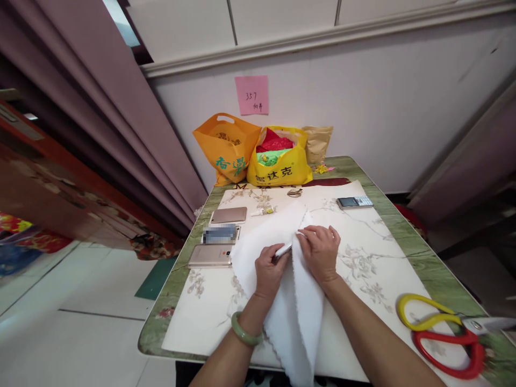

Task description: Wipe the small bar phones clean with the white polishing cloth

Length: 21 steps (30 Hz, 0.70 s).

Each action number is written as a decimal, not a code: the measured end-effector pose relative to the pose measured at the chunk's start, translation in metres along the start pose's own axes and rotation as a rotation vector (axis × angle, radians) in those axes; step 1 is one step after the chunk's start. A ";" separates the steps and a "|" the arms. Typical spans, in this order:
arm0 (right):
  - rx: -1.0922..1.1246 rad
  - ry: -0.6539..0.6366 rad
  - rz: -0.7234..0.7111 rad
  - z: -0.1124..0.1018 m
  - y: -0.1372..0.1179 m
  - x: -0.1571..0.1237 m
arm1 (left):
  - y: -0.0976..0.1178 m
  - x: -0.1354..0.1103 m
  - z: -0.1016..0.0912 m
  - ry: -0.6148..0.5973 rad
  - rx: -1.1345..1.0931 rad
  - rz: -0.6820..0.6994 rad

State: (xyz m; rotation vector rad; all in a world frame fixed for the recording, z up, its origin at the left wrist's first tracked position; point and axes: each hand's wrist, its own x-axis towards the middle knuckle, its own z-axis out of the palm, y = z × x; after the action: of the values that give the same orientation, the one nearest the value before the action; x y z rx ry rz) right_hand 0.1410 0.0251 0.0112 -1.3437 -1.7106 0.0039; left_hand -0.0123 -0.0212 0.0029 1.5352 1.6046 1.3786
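My left hand is closed round a slim phone with a pale silvery edge; most of it is hidden by my fingers and the cloth. A white cloth with a scalloped edge drapes over the near side of the table and stands up in a fold beside the phone. Pinched on that fold at its upper end is my right hand. The two hands are close together over the middle of the table.
Three phones lie at the left, and a keypad phone at the right. A small bottle lies behind the cloth. Scissors rest at the front right. An orange bag and a yellow bag stand at the back.
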 end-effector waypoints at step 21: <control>0.223 -0.145 -0.207 0.000 -0.027 -0.007 | -0.004 0.000 0.001 0.018 0.044 0.082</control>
State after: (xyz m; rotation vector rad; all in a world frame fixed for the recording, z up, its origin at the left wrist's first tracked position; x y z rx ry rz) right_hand 0.1203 0.0091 0.0204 -1.0198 -1.9033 0.1734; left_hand -0.0132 -0.0202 -0.0013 1.6348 1.6091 1.4130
